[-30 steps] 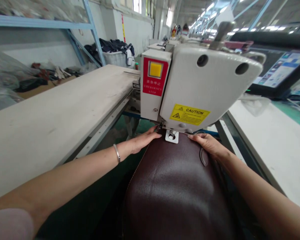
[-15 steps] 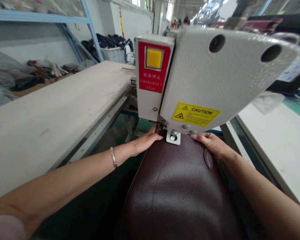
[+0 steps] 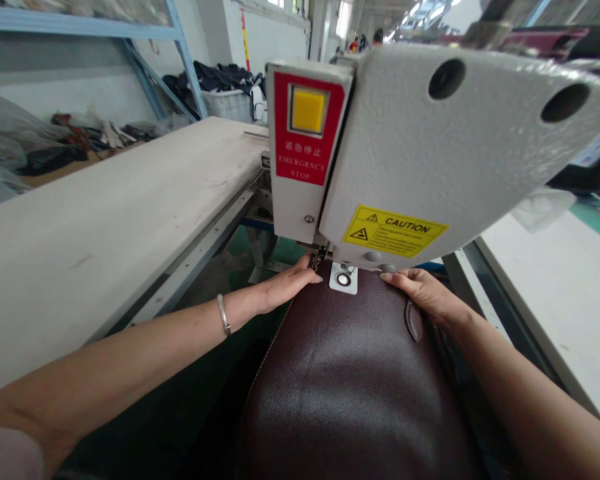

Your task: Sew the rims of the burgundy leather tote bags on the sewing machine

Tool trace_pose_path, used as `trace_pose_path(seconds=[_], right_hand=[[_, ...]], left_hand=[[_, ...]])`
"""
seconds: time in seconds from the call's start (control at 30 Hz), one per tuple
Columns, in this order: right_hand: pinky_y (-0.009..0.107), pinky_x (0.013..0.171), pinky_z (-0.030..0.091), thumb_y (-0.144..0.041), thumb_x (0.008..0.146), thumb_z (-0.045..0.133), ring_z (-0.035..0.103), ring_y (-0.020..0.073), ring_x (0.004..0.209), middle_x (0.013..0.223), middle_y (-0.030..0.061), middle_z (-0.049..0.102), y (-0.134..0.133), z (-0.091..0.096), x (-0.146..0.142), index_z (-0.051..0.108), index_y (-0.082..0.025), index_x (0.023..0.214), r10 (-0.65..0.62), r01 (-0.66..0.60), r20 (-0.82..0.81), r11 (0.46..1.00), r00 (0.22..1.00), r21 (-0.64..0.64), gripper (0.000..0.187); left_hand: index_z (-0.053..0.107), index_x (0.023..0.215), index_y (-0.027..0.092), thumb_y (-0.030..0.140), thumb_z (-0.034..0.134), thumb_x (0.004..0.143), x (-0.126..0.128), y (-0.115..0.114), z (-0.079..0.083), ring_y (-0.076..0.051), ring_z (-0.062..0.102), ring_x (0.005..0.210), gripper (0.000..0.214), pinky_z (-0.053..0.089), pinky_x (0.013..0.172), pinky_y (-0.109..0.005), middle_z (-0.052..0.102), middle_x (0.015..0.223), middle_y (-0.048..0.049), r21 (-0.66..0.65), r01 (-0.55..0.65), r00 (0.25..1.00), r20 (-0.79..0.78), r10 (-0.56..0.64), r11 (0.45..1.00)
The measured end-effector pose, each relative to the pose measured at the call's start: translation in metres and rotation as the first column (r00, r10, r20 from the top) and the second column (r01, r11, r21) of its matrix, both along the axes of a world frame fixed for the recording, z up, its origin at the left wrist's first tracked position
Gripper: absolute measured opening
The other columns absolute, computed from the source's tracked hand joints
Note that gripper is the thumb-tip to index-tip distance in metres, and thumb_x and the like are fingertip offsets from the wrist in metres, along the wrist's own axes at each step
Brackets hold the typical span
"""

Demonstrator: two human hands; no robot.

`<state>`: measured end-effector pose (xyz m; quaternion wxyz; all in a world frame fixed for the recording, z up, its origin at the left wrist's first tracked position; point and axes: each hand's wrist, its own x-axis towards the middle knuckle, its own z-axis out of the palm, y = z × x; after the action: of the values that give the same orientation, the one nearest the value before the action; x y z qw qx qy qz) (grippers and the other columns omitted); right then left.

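Observation:
A dark brown leather piece with light edge stitching stretches from my lap up under the head of a sewing machine. My left hand grips its far left edge, thumb on top and the fingers partly hidden beneath. On the far right edge my right hand pinches the leather the same way, close to a stitched leather loop. Between the hands, a small white metal plate with a round hole lies against the leather below the needle area. The machine head hides the leather's far end.
A yellow emergency stop button sits on the machine's front. White tabletops flank me on both sides, with metal rails along their inner edges. Behind on the left stand a blue rack and a bin of dark cloth.
The leather and both hands have shifted slightly left relative to the machine. The white plate has moved a little left and down, showing more of its round hole. Both hands keep their hold.

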<state>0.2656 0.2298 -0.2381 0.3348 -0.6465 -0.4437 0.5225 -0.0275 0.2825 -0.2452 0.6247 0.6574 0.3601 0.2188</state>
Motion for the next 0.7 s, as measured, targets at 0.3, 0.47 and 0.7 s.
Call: trace_pose_path(seconds=[0.3, 0.47, 0.7], right_hand=[[0.027, 0.047, 0.021, -0.069, 0.062, 0.081, 0.032, 0.0085, 0.048, 0.052, -0.0043, 0.041, -0.0023, 0.0049, -0.0002, 0.047, -0.020, 0.054, 0.064, -0.065, 0.032, 0.998, 0.997, 0.010, 0.060], [0.026, 0.047, 0.019, -0.069, 0.060, 0.083, 0.030, 0.0079, 0.048, 0.050, -0.0049, 0.039, -0.0021, 0.0060, -0.0007, 0.045, -0.021, 0.052, 0.038, -0.037, 0.028, 0.999, 0.999, -0.013, 0.062], [0.027, 0.048, 0.024, -0.068, 0.060, 0.082, 0.036, 0.0097, 0.049, 0.052, -0.0031, 0.045, 0.0003, 0.0040, 0.0004, 0.050, -0.021, 0.054, 0.032, -0.031, 0.034, 0.999, 0.999, -0.020, 0.058]], left_hand=[[0.030, 0.149, 0.012, 0.047, 0.081, 0.071, 0.0019, -0.0027, -0.0007, -0.031, 0.040, 0.142, 0.099, 0.025, 0.122, -0.047, 0.043, 0.153, -0.0182, -0.003, 0.082, 0.993, 0.083, -0.082, 0.997], [0.028, 0.150, 0.010, 0.045, 0.082, 0.070, 0.0031, -0.0031, -0.0003, -0.031, 0.039, 0.143, 0.102, 0.025, 0.123, -0.047, 0.041, 0.154, -0.0188, -0.029, 0.086, 0.991, 0.107, -0.082, 0.996], [0.034, 0.147, 0.014, 0.041, 0.079, 0.072, 0.0037, -0.0034, 0.0046, -0.032, 0.033, 0.147, 0.092, 0.020, 0.124, -0.051, 0.037, 0.156, -0.0173, 0.041, 0.105, 0.987, 0.122, -0.109, 0.994]])
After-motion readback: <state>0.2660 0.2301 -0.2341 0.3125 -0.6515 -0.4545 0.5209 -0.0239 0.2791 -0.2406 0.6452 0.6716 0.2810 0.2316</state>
